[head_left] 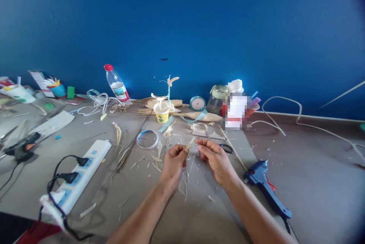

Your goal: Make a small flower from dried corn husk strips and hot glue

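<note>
My left hand [175,163] is closed, pinching a small pale strip of dried husk [190,143] that sticks up between thumb and forefinger. Close on its right, my right hand [216,159] has thumb and forefinger drawn together near the strip's tip; anything between them is too small to make out. Below and around both hands, thin husk scraps litter the grey table [196,206]. A roll of clear tape [147,139] lies left of my left hand. Behind my right hand, dark scissor handles [226,148] are partly visible.
A blue glue gun [266,187] lies at right, a white power strip [94,156] with plugged cords at left. Farther back stand a yellow paper cup [161,113] with a husk figure, a ribbon spool [197,103], a glass jar [216,99] and a leaning plastic bottle [117,84].
</note>
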The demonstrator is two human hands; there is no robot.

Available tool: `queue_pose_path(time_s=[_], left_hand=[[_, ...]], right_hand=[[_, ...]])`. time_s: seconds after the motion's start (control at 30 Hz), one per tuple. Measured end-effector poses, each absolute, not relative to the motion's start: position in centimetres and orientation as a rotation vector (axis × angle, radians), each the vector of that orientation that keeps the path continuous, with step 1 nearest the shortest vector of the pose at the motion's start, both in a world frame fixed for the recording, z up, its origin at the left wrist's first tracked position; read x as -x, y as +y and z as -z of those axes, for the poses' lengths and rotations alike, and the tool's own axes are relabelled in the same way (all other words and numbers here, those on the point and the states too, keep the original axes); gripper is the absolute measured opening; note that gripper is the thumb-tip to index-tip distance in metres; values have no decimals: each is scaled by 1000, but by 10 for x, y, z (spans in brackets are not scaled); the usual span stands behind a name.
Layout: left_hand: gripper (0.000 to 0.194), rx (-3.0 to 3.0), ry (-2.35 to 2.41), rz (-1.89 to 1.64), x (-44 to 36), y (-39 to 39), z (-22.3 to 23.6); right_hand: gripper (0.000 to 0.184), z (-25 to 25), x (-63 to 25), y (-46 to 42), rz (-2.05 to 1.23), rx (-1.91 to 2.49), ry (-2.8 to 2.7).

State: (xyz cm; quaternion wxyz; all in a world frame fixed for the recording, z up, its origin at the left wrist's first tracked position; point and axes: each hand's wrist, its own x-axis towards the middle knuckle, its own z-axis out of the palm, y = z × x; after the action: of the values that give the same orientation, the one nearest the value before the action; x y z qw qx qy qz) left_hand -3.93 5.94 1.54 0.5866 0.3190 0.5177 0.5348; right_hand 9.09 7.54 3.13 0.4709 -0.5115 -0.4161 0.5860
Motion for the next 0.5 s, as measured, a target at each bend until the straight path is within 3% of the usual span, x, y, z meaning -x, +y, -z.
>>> queue_pose_path(time_s=[0.3, 0.5], left_hand=[[20, -688, 1140, -1238, 41, 56, -24], [20, -671, 1159, -1226, 43, 56, -23]], right_hand=[[32, -86, -140, 56, -1107, 1424, -1438], [39, -47, -238, 23, -500, 1854, -1723]])
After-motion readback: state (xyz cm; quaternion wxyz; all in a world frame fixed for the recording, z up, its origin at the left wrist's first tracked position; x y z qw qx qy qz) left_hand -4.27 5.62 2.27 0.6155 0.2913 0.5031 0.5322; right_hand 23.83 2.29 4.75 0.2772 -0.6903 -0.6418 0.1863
